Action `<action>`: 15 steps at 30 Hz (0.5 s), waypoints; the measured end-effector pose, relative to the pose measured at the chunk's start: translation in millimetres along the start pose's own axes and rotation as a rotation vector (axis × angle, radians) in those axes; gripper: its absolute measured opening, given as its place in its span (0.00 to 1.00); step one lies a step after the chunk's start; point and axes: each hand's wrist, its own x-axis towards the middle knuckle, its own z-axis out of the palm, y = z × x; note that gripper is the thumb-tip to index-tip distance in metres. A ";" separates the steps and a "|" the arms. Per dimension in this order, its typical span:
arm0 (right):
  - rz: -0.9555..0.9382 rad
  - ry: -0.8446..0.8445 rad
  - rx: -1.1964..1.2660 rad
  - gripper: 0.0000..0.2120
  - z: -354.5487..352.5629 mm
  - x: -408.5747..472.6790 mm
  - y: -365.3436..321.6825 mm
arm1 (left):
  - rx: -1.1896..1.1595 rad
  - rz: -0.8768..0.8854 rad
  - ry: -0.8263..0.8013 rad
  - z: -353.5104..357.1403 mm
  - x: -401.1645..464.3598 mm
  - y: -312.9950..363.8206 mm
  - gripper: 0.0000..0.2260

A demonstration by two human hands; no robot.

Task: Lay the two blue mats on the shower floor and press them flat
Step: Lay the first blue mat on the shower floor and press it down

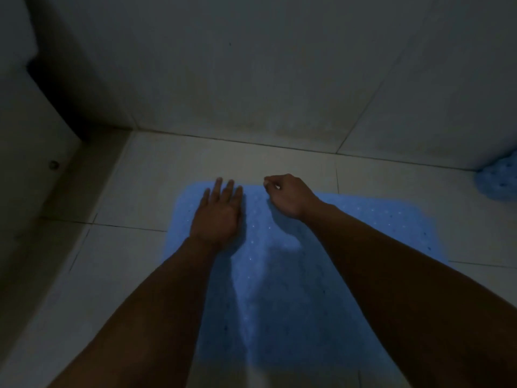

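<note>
Dim shower floor (156, 175) holds one blue mat (279, 275) under flat left hand (218, 214); curled right hand (288, 196) pinches its far edge, second mat (500, 180) beyond right fingers unlaid

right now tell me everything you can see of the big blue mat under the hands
The big blue mat is pale blue, rubbery-looking, dotted with small holes, with rounded far corners. It lies spread on the tiled floor, its near end running out of view. The left hand rests flat on its far-left part; the right hand, fingers curled, is at its far edge, apparently pinching it.
</note>
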 end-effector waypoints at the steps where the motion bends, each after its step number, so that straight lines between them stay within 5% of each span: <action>1: 0.010 0.025 -0.002 0.18 -4.0 -2.7 9.1 | -0.003 0.003 -0.022 1.3 0.2 14.0 0.26; 10: 0.004 0.188 -0.034 0.24 -3.7 -8.6 75.0 | -0.062 0.024 -0.073 48.3 15.2 83.8 0.33; 15: -0.063 0.230 -0.004 0.22 3.7 -7.4 102.9 | -0.043 -0.012 0.087 74.6 12.4 85.6 0.33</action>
